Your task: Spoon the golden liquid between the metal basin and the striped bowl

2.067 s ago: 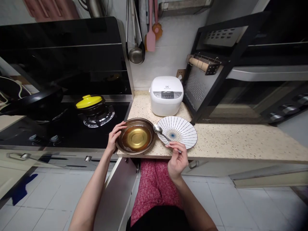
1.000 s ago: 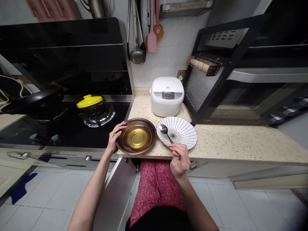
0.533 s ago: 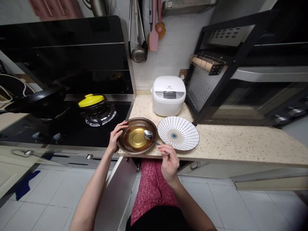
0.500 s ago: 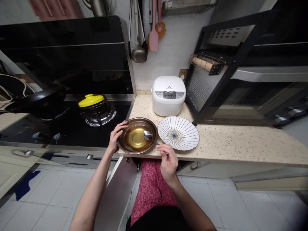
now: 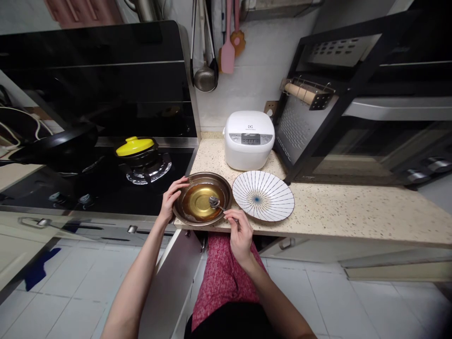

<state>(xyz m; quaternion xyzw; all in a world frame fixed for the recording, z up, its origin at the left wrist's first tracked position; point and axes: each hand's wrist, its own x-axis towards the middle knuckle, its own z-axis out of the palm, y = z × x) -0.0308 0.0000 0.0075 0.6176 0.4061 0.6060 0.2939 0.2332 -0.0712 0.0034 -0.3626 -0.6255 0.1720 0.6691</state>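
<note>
A wide metal bowl (image 5: 177, 211) with brown, clear-looking liquid in it sits at the counter's front edge. My left hand (image 5: 171, 201) grips its left rim, fingertips over the edge and the thumb hidden. In my right hand (image 5: 241, 231) is a metal spoon (image 5: 214, 202), pinched by the handle. The spoon's head is over the right part of the bowl, at or in the liquid; I cannot tell how deep. Close beside the bowl on the right lies a white plate (image 5: 275, 197) with dark radiating lines and a blue centre.
Behind the plate stands a white rice cooker (image 5: 249, 141). To the left, a pot with a yellow lid (image 5: 134, 146) and a dark wok (image 5: 58, 146) sit on the stove. A cabinet door (image 5: 173, 278) hangs open below the bowl. A black rack (image 5: 296, 108) rises on the right.
My right hand has moved a little left and toward the bowl, and the spoon's head has shifted slightly left and lower. My left hand stays on the rim.
</note>
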